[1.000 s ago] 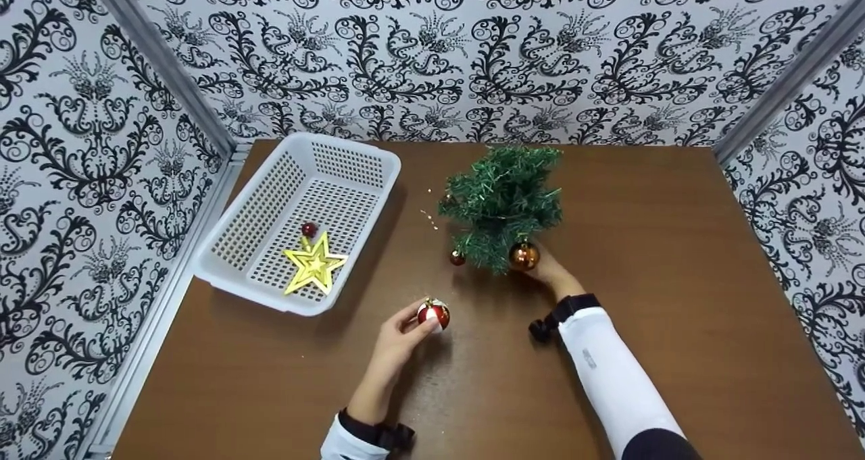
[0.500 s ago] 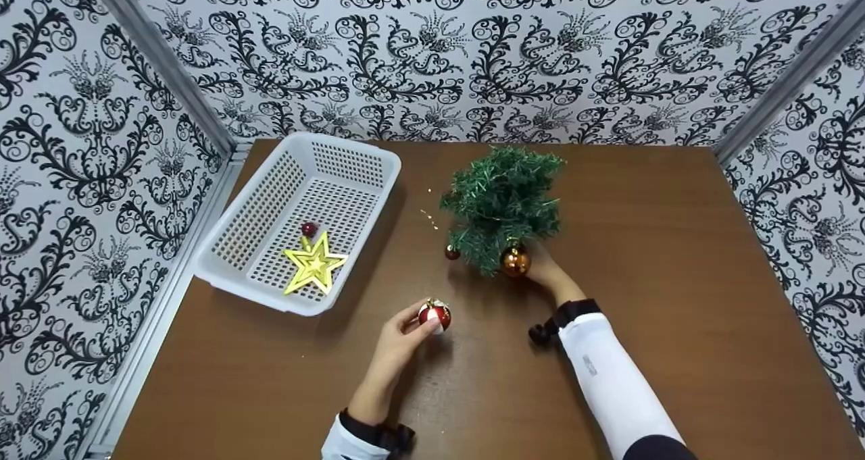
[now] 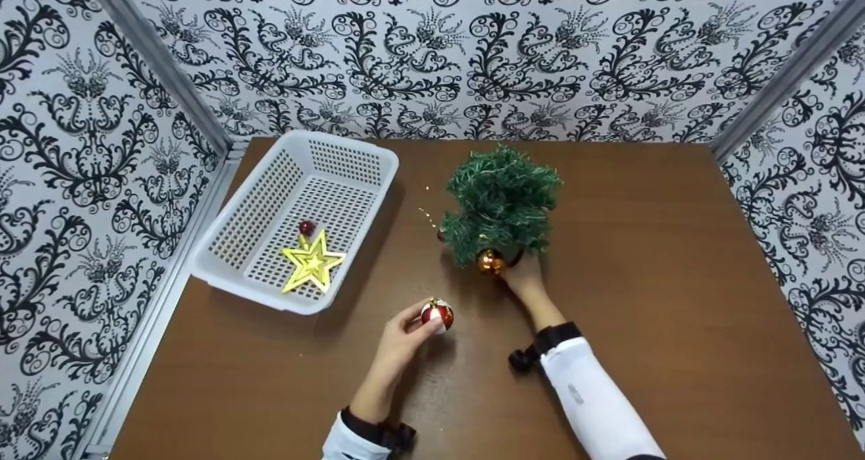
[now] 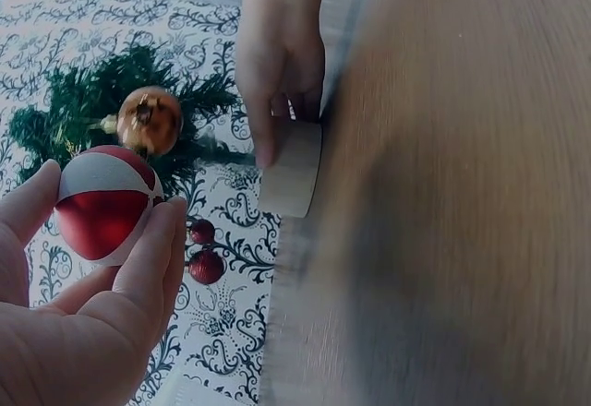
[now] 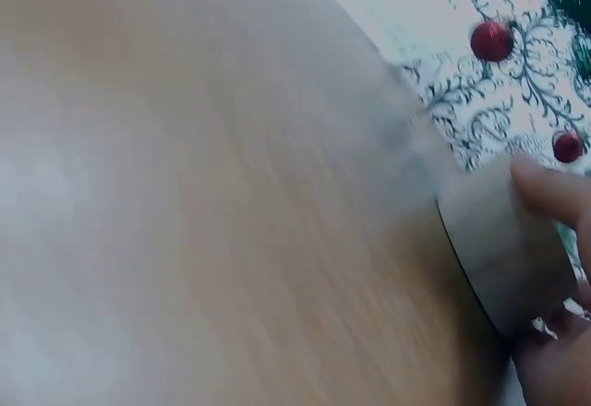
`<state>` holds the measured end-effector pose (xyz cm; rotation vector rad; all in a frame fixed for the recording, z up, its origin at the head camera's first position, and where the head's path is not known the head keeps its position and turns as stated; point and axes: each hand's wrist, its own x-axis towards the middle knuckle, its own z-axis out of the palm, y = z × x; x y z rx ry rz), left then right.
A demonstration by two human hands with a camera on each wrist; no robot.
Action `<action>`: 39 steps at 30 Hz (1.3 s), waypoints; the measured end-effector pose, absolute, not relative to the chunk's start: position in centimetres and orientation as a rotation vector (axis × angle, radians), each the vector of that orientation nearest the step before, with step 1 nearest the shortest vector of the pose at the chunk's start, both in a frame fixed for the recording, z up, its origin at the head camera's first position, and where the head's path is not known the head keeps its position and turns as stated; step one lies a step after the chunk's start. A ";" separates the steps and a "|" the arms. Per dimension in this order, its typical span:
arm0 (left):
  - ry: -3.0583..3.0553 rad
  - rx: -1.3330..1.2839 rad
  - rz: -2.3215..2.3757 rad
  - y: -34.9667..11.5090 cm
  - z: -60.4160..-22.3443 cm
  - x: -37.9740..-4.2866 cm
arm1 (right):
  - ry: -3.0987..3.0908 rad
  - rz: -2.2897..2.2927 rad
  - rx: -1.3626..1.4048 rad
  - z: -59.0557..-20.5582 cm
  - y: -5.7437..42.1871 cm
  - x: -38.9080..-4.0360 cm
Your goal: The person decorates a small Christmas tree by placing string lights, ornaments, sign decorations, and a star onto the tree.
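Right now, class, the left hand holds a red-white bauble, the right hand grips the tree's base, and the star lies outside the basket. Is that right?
Not the star: it lies inside the basket, as the head view shows. The left hand holds the bauble and the right hand the tree's base.

In the left grip, a bauble is gleaming smooth and glossy. In the right grip, a base is looking smooth and matt, with plastic-looking branches bristling above it. Below both, the wood-grained surface is shining softly.
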<state>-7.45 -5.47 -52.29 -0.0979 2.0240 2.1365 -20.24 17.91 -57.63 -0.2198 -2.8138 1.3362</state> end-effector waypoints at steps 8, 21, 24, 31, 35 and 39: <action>2.044 -0.076 2.113 -5.2 -52.2 -7.3 | -2.288 1.506 -0.302 -59.0 14.3 -18.9; 2.058 -0.070 2.113 -4.9 -52.3 -7.1 | -2.339 1.036 -0.489 -59.2 11.2 -18.8; 2.047 -0.066 2.111 -4.8 -52.3 -7.1 | -2.331 0.898 -0.465 -59.3 11.0 -18.9; 2.052 -0.074 2.122 -4.9 -52.2 -7.1 | -2.259 1.203 -0.433 -58.9 11.5 -18.0; 2.045 -0.085 2.155 -5.0 -52.0 -7.2 | -2.349 1.423 -0.335 -57.6 12.8 -16.5; 2.019 -0.095 2.215 -4.8 -51.7 -7.2 | -2.559 1.701 -0.226 -55.1 15.1 -13.7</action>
